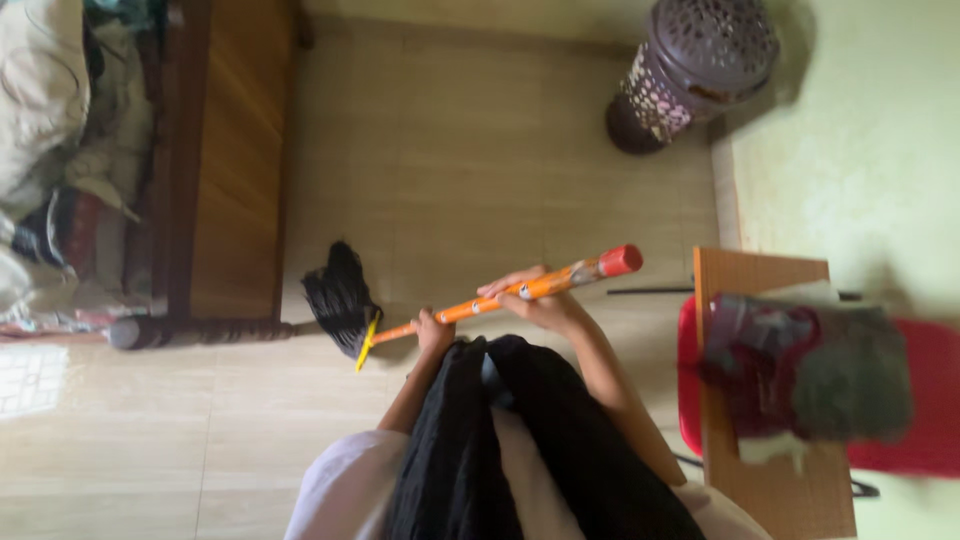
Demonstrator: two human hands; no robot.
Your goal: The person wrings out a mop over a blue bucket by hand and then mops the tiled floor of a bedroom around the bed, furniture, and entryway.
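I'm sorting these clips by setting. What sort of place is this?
Most likely a room in a home, perhaps a bedroom. A wooden bed frame with heaped bedding stands on the tiled floor, a perforated brown basket sits by the wall, and both hands hold an orange-handled broom.

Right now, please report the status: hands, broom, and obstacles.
Left hand and right hand both grip orange broom handle. Black bristles on tiled floor, beside wooden bed frame. Basket farther off.

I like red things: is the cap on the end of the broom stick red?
Yes, the broom has an orange stick with a red cap on its end, by the right hand.
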